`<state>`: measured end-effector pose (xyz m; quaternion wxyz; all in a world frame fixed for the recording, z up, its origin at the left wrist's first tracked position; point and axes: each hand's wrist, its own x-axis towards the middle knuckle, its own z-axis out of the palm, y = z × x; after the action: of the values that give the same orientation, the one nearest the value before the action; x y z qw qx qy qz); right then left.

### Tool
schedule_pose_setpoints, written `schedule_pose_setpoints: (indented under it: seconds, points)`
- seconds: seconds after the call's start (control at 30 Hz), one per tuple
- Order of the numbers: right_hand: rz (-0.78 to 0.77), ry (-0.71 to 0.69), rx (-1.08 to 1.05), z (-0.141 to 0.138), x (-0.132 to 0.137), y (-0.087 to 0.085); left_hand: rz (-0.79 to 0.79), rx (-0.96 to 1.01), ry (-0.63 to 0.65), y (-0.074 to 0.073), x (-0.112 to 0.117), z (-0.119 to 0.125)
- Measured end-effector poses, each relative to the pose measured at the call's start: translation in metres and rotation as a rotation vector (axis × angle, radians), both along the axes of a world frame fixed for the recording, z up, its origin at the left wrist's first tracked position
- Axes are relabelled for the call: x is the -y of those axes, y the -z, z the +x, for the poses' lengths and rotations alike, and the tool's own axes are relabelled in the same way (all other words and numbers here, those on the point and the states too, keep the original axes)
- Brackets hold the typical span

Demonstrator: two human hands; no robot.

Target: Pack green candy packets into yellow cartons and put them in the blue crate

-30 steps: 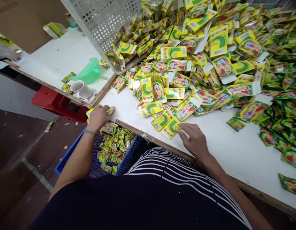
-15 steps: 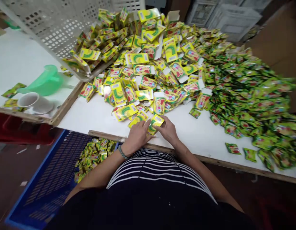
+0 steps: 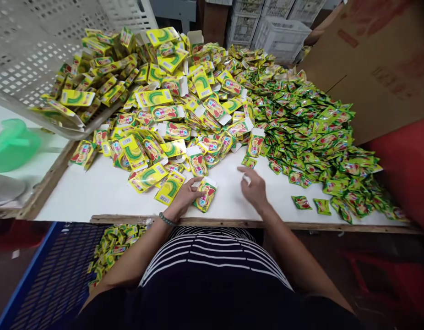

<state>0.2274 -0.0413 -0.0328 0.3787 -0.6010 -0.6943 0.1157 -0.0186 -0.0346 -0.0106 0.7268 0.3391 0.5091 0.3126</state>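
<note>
My left hand (image 3: pixel 183 197) lies on the white table top (image 3: pixel 105 197), its fingertips pressed against a small yellow carton (image 3: pixel 207 195) with a red and green print. My right hand (image 3: pixel 253 187) is a little to the right, fingers spread, holding nothing I can make out. Closest to it is a green sachet (image 3: pixel 249 162). Flat yellow cartons (image 3: pixel 146 176) lie heaped ahead of my hands, and a large mass of green foil sachets (image 3: pixel 308 133) spreads to the right.
A tilted white perforated crate (image 3: pixel 29 55) leans into the cartons at upper left. Below the wooden table edge (image 3: pixel 232 223), a blue crate (image 3: pixel 33 270) holds small yellow packets (image 3: pixel 112 245). A green plastic scoop (image 3: pixel 13 144), cardboard sheet (image 3: pixel 377 64) and stacked white crates (image 3: pixel 267 27) surround the table.
My hands, together on a carton half a second ago, have moved apart, with the right hand going rightward. The view has turned right, bringing more sachets and the stacked crates into sight.
</note>
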Motion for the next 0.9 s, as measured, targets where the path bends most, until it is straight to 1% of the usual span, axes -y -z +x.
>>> schedule_pose_setpoints:
  seconds: [0.03, 0.07, 0.1, 0.13, 0.17, 0.23, 0.3, 0.37, 0.43, 0.47, 0.5, 0.57, 0.63, 0.7, 0.8, 0.9]
  points:
    - [-0.082, 0.115, 0.039, 0.016, -0.014, 0.005, 0.010, -0.016, 0.023, 0.002, 0.001, 0.000]
    - [-0.189, 0.162, 0.099, 0.030, -0.028, 0.009, 0.020, -0.035, 0.032, 0.003, 0.003, 0.000]
    - [-0.288, 0.177, 0.163, 0.040, -0.040, 0.013, 0.038, -0.058, 0.028, 0.004, 0.004, -0.001]
    - [-0.345, 0.168, 0.218, 0.045, -0.048, 0.017, 0.063, -0.084, 0.013, 0.004, 0.005, -0.002]
    - [-0.371, 0.121, 0.260, 0.046, -0.054, 0.021, 0.093, -0.110, -0.006, 0.003, 0.006, -0.003]
    - [-0.330, -0.015, 0.278, 0.036, -0.055, 0.026, 0.150, -0.163, -0.044, 0.001, 0.008, -0.005]
    - [-0.262, -0.123, 0.191, 0.017, -0.045, 0.027, 0.184, -0.206, -0.070, -0.001, 0.010, -0.008]
    - [-0.257, -0.100, 0.003, -0.004, -0.031, 0.023, 0.206, -0.246, -0.066, -0.004, 0.011, -0.010]
    - [-0.304, -0.053, -0.246, -0.022, -0.019, 0.015, 0.227, -0.289, -0.049, -0.005, 0.011, -0.012]
    - [-0.338, -0.060, -0.365, -0.029, -0.015, 0.009, 0.232, -0.297, -0.043, -0.006, 0.011, -0.012]
    - [-0.376, -0.095, -0.464, -0.035, -0.012, 0.004, 0.229, -0.284, -0.044, -0.006, 0.012, -0.012]
    - [-0.462, -0.189, -0.596, -0.044, -0.009, -0.006, 0.199, -0.193, -0.065, -0.006, 0.012, -0.012]
    - [-0.525, -0.202, -0.665, -0.049, -0.010, -0.012, 0.148, -0.073, -0.093, -0.005, 0.012, -0.011]
    - [-0.524, -0.158, -0.720, -0.053, -0.011, -0.015, 0.106, 0.002, -0.108, -0.004, 0.012, -0.010]
    - [-0.492, -0.129, -0.759, -0.056, -0.012, -0.015, 0.101, 0.033, -0.119, -0.005, 0.013, -0.011]
    - [-0.488, -0.157, -0.706, -0.059, -0.012, -0.017, 0.149, 0.013, -0.132, -0.007, 0.014, -0.013]
